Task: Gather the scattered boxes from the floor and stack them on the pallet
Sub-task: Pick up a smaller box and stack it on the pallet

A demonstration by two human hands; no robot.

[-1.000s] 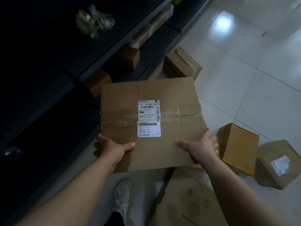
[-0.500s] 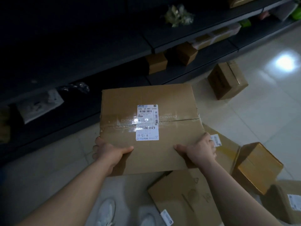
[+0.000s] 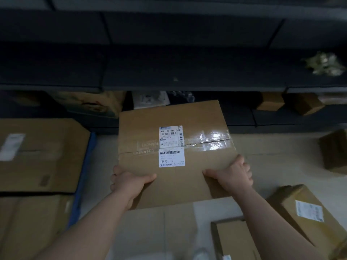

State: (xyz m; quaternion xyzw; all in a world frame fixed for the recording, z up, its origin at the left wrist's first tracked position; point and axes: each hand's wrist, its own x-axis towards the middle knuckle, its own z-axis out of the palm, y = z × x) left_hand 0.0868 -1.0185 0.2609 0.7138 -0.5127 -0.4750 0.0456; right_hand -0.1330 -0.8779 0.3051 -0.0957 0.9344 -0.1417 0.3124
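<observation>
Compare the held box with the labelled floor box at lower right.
The held box is gripped at its near edge by the left hand and right hand; the floor box lies untouched. The held box faces the camera squarely; the floor box sits askew. Both are brown cardboard with white labels.

The carried box (image 3: 174, 184) was plain kraft brown, with a white label (image 3: 171, 146) printed in black bars and characters, one line set white on a black strip. A clear glossy tape (image 3: 210, 140) crossed it, flashing white glare over faint pale lettering. The shelving (image 3: 169, 72) behind was near black, the floor (image 3: 272, 152) pale cream. On the left sat a duller brown box (image 3: 43, 166), and the pallet (image 3: 82, 175) edge beside it showed blue. Near right, another brown box (image 3: 293, 228) bore a bluish-white sticker (image 3: 308, 211). Far right, a crumpled wad (image 3: 323, 63) looked pale yellow-green.
</observation>
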